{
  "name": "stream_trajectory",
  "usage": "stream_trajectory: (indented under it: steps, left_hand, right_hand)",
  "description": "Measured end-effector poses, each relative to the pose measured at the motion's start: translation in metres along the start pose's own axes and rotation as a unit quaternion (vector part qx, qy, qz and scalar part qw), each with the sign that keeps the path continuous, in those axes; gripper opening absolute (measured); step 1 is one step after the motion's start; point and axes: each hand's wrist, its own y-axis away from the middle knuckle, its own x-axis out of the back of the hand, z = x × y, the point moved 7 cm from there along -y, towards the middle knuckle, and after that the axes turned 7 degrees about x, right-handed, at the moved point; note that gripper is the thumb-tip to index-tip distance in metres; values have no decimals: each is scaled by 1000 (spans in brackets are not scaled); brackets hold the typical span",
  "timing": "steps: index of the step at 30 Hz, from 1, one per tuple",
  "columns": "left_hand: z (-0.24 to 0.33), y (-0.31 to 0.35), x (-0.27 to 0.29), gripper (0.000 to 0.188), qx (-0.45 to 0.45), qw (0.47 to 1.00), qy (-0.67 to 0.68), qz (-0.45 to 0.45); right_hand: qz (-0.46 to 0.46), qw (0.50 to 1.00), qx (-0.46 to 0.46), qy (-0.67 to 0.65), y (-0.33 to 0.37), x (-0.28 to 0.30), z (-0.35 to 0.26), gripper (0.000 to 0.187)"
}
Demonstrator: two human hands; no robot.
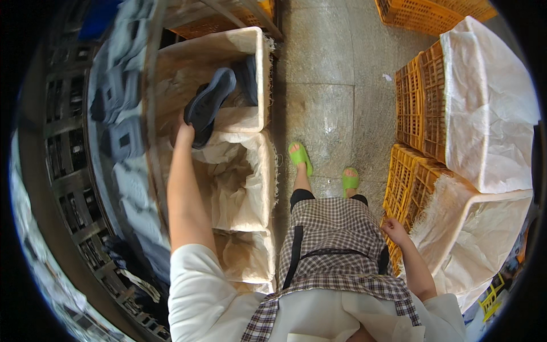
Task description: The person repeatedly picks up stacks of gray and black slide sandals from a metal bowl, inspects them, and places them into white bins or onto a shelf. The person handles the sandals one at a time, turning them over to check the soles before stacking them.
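Observation:
My left hand [186,134] reaches far out and is closed round the heel end of dark shoe soles [208,101], one blue-grey on top with a blacker one under it. They hang tilted over a cloth-lined bin [262,85] on the left. Inside that bin, more dark soles [247,80] lean against its right wall. Down at my side, beside a stack of orange plastic crates [405,188], my right hand [394,229] has its fingers curled in, with nothing visible in them.
More lined bins [265,182] continue toward me on the left. Beyond them stands a rack [151,114] with blue-grey soles [124,139]. White-lined crates [484,114] line the right side. Another orange crate [436,14] is at the far right. Concrete floor [319,68] runs between.

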Motion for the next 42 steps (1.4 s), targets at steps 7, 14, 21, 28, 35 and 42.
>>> stream_trajectory:
  steps: [7,14,21,28,35,42]
  left_hand:
    - [129,-177,-109,49,-158,872,-421,-194]
    - [204,-278,-258,29,-140,832,-496,-208]
    - [238,-374,-324,70,-137,918,-262,-266]
    - [159,-375,-276,97,-118,911,380,-111]
    - [125,-337,-344,97,-187,974,113,-56]
    - [142,-317,-349,100,-215,950,178,-140]
  right_hand:
    - [39,982,-172,-68,-36,-56,29,20]
    - [6,971,-160,-177,-111,-143,-29,14]
    - [-33,962,-202,-181,-176,-180,-77,8]
    - [-2,959,-214,-187,-201,-165,-84,6]
    - [2,954,-242,-179,-204,-152,-64,5]
    - [5,962,-209,-175,-213,-170,-67,9]
